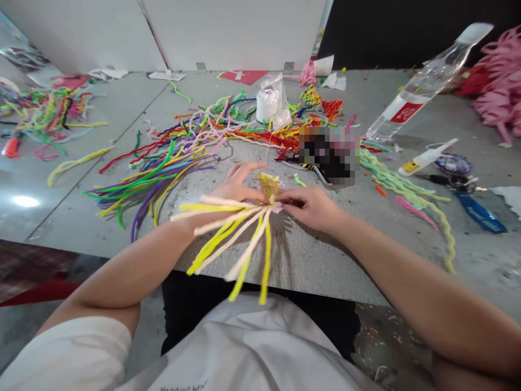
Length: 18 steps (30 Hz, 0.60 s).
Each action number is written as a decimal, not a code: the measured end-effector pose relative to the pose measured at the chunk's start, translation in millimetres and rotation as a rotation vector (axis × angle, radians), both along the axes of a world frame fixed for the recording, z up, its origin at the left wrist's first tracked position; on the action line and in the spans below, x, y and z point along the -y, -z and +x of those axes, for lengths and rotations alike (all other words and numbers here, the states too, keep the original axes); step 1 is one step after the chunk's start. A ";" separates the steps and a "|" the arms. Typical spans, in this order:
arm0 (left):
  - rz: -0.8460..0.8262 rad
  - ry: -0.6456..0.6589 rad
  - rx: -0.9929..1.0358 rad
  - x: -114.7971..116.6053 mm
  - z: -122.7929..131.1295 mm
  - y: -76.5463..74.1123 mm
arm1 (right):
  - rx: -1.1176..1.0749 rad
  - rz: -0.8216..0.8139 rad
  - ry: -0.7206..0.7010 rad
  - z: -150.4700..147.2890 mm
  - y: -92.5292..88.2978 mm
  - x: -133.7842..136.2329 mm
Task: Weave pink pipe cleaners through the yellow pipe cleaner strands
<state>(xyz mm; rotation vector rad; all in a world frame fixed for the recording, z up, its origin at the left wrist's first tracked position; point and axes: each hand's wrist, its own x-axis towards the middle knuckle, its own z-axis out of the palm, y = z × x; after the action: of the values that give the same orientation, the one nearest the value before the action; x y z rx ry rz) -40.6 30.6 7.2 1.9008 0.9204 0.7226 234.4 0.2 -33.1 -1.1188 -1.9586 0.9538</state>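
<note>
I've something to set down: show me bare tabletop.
Free: front left, between yellow chenille stems and the near edge of the table; back left, between the multicolored pile and central stems. Crowded: middle, where left hand and right hand hold yellow-and-cream stems; right, around water bottle, glue bottle and keys.

Head view, single — worn at head height, looking forward and down over the shirt (260,347); hands (312,209) at close range, mid-frame; counter (122,99) receding to white panels (236,32) at top — floor (386,347) below.
</note>
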 end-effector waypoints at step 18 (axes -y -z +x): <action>0.363 0.012 -0.358 2.2 13.7 24.0 | 0.603 0.019 0.030 -7.8 -18.4 10.7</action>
<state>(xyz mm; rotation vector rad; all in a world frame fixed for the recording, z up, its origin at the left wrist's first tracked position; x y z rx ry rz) -26.9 28.5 -16.8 2.4094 1.0476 0.5793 226.6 -10.5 -14.7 -1.5486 -2.3978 0.6174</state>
